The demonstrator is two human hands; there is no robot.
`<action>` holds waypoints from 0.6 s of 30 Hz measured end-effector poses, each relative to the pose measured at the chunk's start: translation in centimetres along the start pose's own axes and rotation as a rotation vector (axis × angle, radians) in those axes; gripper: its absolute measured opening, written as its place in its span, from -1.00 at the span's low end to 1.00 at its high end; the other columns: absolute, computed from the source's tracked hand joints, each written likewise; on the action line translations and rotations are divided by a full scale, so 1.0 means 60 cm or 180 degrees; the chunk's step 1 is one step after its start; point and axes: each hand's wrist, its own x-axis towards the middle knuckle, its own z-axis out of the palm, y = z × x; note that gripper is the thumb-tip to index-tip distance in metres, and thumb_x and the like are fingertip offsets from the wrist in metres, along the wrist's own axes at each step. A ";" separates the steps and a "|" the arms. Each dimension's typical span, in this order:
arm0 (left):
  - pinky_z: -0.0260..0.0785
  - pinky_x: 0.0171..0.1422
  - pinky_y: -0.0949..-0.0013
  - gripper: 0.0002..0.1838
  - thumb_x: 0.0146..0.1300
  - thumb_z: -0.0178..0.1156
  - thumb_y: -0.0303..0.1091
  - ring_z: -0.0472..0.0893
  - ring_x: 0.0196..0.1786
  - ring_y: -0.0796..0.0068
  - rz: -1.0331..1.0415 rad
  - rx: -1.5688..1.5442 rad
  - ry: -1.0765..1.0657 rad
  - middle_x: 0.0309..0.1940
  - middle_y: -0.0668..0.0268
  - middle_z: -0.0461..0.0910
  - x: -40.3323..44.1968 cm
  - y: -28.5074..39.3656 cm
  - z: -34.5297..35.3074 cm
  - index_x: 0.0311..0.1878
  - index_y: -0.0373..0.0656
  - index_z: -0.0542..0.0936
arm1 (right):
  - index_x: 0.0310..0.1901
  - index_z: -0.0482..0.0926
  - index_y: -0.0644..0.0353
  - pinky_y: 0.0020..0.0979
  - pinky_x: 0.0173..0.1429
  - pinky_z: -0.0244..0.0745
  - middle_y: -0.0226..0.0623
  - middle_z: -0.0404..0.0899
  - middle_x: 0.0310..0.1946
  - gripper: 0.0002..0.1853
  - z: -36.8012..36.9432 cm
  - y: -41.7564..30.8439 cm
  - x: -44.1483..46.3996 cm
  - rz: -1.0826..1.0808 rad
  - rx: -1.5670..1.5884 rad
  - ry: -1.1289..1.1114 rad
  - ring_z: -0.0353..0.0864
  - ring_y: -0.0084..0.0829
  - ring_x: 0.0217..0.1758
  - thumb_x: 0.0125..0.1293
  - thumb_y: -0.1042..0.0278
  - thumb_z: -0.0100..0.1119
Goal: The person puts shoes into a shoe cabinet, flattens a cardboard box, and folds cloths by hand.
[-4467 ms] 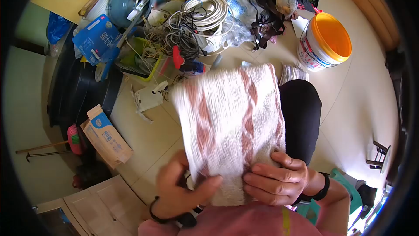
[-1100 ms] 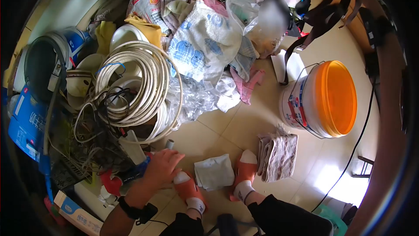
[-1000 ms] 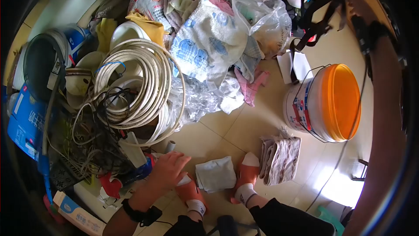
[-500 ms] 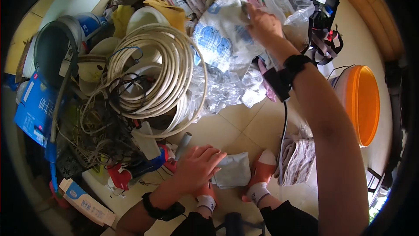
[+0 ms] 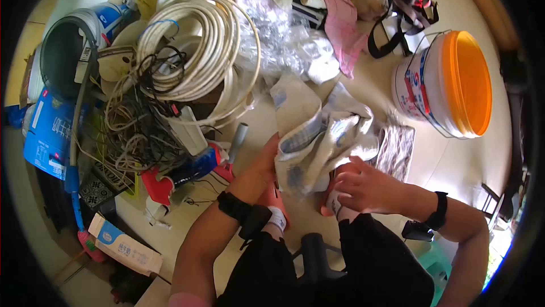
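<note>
A white and blue patterned towel, bunched and folded over itself, is in front of me above the floor, between my knees and the pile. My left hand is closed on its left edge, with the fingers mostly hidden behind the cloth. Beside the towel's lower right edge is my right hand, fingers bent and apart, holding nothing that I can see. The towel covers part of my orange slippers and the floor between them. A folded striped cloth lies behind my right hand.
To the left, a coil of white hose sits over tangled cables and tubs. Clear plastic wrap and a pink cloth lie at the back. A bucket with an orange rim stands right; a milk carton lies lower left.
The towel has come from the back pile to just in front of me. My right hand has drawn back with it, and my left hand has moved up to the towel. The view has shifted.
</note>
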 end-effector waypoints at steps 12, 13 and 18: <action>0.21 0.41 0.13 -0.56 0.43 -0.01 -0.27 0.43 0.29 0.26 0.0367 0.0349 0.1124 0.23 0.20 0.45 -0.078 -0.006 -0.012 0.30 -0.24 0.34 | -0.14 0.56 0.05 -0.16 0.06 0.36 -0.39 0.55 -0.27 -0.66 0.148 0.042 0.048 0.1409 0.1309 0.0023 0.54 -0.25 -0.09 0.02 0.22 0.33; 0.21 0.41 0.13 -0.56 0.43 -0.01 -0.27 0.43 0.29 0.26 0.0357 0.0351 0.1126 0.23 0.20 0.45 -0.081 -0.004 -0.012 0.30 -0.24 0.34 | -0.24 0.58 0.03 -0.17 -0.03 0.42 -0.42 0.55 -0.37 -0.75 0.171 0.043 0.039 0.1368 0.1142 -0.0283 0.58 -0.28 -0.19 0.01 0.24 0.32; 0.10 0.47 0.02 -0.55 0.40 -0.04 -0.34 0.38 0.33 0.14 0.1077 -0.0198 0.0428 0.25 0.08 0.41 -0.100 0.015 0.029 0.31 -0.29 0.31 | -0.36 0.59 0.03 -0.24 -0.36 0.47 -0.40 0.55 -0.48 -0.87 0.154 0.053 -0.024 0.2051 0.0609 -0.0712 0.59 -0.23 -0.42 0.00 0.33 0.27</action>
